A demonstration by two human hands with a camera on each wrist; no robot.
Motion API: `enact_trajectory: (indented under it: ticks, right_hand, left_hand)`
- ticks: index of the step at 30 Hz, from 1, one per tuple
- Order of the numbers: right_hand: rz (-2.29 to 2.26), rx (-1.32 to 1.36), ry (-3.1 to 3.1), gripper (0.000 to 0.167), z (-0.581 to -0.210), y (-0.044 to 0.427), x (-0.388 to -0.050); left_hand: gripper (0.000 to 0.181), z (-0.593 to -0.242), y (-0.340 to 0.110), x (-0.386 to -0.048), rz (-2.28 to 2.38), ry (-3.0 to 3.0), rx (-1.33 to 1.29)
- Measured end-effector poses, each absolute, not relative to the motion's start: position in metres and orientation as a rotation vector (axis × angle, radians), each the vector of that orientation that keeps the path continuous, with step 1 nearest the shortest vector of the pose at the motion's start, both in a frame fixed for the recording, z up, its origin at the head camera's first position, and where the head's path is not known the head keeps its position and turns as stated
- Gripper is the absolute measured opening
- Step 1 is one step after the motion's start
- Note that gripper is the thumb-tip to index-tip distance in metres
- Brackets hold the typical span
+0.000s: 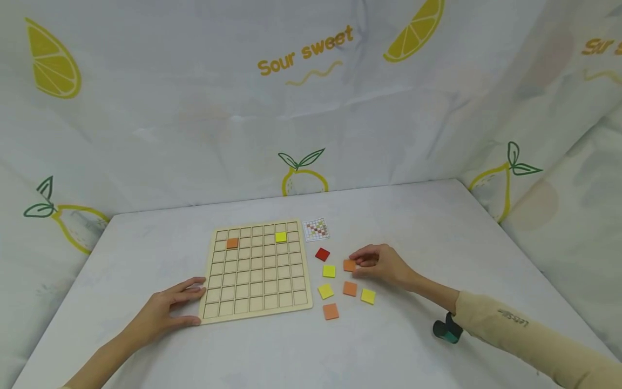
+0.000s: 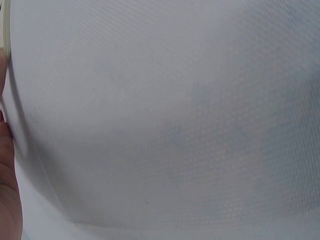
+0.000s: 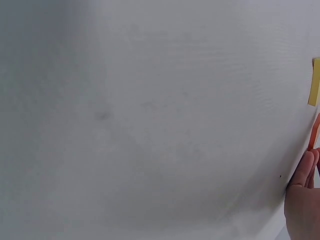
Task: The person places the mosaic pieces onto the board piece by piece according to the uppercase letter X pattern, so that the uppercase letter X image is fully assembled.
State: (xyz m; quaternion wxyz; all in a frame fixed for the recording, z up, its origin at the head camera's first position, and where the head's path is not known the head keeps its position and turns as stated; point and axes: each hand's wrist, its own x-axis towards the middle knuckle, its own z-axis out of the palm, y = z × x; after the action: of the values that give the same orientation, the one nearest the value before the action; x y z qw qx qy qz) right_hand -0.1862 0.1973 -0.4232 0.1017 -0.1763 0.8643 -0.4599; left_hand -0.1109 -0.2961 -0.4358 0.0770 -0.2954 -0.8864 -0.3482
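A wooden grid board (image 1: 257,275) lies on the table with an orange tile (image 1: 232,243) and a yellow tile (image 1: 281,237) in its upper cells. My left hand (image 1: 162,310) rests at the board's left edge, its fingers and thumb touching the side near the lower corner. To the right of the board, my right hand (image 1: 386,267) pinches an orange square tile (image 1: 349,265) between thumb and fingers, at table level. In the right wrist view only part of that hand (image 3: 304,195) and the tile's edge show.
Around the right hand lie a red tile (image 1: 322,254), several yellow tiles (image 1: 368,296) and two orange tiles (image 1: 350,288). A small printed pattern card (image 1: 316,229) is by the board's upper right corner. A dark strapped object (image 1: 448,330) sits under the right sleeve.
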Motion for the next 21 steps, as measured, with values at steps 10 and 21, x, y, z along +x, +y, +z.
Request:
enact_trajectory:
  ticks: [10, 21]
  right_hand:
    - [-1.252, -0.675, 2.638, 0.03, -0.4242, 0.1967, -0.19]
    - [-1.306, -0.643, 2.593, 0.029, -0.423, 0.1981, -0.19]
  left_hand:
    - [0.058, -0.4348, -0.2957, -0.1117, -1.043, -2.653, -0.895]
    - [0.059, -0.4362, -0.2949, -0.1109, -1.038, -2.645, -0.9]
